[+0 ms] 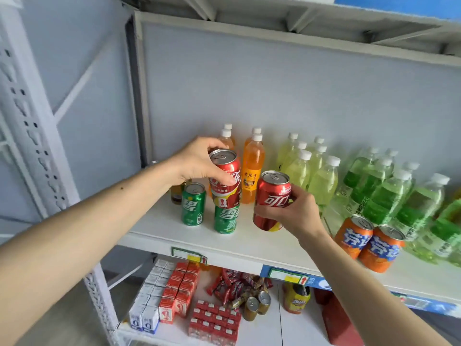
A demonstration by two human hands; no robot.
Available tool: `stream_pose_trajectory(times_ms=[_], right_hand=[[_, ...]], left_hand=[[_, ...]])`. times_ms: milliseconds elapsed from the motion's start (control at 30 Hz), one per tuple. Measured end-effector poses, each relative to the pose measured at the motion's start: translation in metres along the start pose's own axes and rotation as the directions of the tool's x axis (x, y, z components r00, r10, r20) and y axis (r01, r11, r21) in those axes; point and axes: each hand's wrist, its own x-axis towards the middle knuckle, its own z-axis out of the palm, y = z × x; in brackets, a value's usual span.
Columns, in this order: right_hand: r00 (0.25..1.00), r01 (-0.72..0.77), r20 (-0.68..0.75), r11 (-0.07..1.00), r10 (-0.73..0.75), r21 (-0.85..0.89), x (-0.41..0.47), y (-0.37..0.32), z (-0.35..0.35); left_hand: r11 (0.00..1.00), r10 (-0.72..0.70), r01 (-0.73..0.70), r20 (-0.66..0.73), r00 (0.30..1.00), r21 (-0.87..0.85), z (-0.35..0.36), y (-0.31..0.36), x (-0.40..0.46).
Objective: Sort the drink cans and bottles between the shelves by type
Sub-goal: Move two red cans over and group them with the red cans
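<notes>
My left hand (197, 162) grips a red cola can (225, 179) from its left side, held on or just above a green soda can (225, 219) on the white shelf (249, 242). A second green can (193, 204) stands to the left of that stack. My right hand (296, 211) holds another red cola can (272, 201), tilted, just above the shelf and to the right of the stack. Two orange soda cans (369, 243) stand at the shelf's front right.
Orange drink bottles (253, 171), pale yellow bottles (309, 171) and green bottles (389, 193) line the back of the shelf. A small dark bottle (177, 193) hides behind my left wrist. The lower shelf holds boxed cartons (172, 293), snack packets and small gold cans (257, 304).
</notes>
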Motion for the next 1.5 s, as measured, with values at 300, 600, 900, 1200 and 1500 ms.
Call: stream_pose_trajectory(times_ms=[300,600,900,1200,1500], right_hand=[[0.954,0.121,0.262,0.986,-0.148,0.118,-0.009,-0.058,0.114],[0.842,0.13,0.489,0.966,-0.228,0.225,-0.057,-0.139,0.276],[0.768,0.079,0.59,0.952,-0.248,0.297,-0.109,-0.218,0.438],[0.646,0.101,0.709,0.952,-0.283,0.288,-0.12,-0.278,0.584],[0.53,0.133,0.775,0.936,-0.346,0.327,-0.118,-0.355,0.711]], left_hand=[[0.987,-0.161,0.159,-0.252,0.954,-0.027,-0.109,-0.055,-0.092],[0.958,-0.268,0.287,-0.398,0.877,-0.012,-0.248,-0.118,-0.193],[0.91,-0.359,0.414,-0.496,0.791,0.0,-0.391,-0.175,-0.281],[0.862,-0.424,0.507,-0.576,0.699,-0.019,-0.502,-0.241,-0.335],[0.832,-0.438,0.549,-0.703,0.56,-0.081,-0.608,-0.288,-0.368]])
